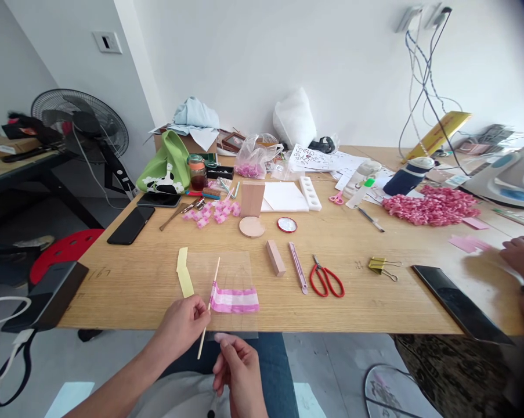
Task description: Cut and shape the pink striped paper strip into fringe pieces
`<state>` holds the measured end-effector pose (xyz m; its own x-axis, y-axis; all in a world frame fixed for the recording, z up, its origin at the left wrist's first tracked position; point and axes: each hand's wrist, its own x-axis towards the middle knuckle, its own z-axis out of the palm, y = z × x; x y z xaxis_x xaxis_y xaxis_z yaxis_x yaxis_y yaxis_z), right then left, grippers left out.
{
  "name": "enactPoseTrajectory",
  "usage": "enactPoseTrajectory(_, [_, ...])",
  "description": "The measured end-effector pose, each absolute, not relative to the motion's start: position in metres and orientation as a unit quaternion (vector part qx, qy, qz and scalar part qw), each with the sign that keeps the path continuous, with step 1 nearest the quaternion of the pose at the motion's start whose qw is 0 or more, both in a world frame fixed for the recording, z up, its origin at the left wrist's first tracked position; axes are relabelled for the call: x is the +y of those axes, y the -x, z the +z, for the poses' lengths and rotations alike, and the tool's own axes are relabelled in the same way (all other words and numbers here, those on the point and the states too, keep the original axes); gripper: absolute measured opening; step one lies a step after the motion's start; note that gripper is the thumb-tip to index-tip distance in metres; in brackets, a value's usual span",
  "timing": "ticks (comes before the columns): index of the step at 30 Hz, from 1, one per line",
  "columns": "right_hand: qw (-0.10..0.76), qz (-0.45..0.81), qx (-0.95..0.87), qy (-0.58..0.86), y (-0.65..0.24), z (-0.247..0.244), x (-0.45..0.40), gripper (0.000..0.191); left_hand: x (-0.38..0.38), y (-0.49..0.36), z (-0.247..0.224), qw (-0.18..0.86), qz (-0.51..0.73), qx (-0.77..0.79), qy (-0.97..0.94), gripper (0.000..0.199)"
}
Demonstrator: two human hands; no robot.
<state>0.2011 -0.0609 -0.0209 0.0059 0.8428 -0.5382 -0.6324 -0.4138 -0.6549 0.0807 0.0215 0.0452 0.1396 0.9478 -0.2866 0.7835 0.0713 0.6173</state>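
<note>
My left hand (184,324) is closed, its thumb and fingertips pinching a thin wooden stick (215,273) near the table's front edge. A pink-and-white striped strip (235,300) is wrapped at one end around the stick and stretches to the right, over a clear plastic sheet (238,264). My right hand (241,371) is below the table edge with curled fingers. A slim piece with a dark tip shows under it; what the fingers hold I cannot make out. A bent yellow paper strip (184,273) lies left of the stick.
Right of the sheet lie a wooden block (275,258), a pink craft knife (297,267), red-handled scissors (326,280) and a gold binder clip (378,265). Behind are a wooden disc (252,227) and pink woven pieces (213,212). Another person's hand (523,255) rests at the far right.
</note>
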Motion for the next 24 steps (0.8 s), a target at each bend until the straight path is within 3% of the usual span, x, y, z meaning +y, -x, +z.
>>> enactPoseTrajectory(17, [0.524, 0.703, -0.111, 0.467, -0.200, -0.020, -0.058, 0.059, 0.021, -0.093, 0.061, 0.437, 0.189, 0.620, -0.624, 0.019])
enactPoseTrajectory(24, [0.518, 0.713, -0.123, 0.457, -0.203, -0.017, -0.057, 0.050, 0.024, -0.104, 0.075, 0.488, 0.219, 0.600, -0.595, 0.021])
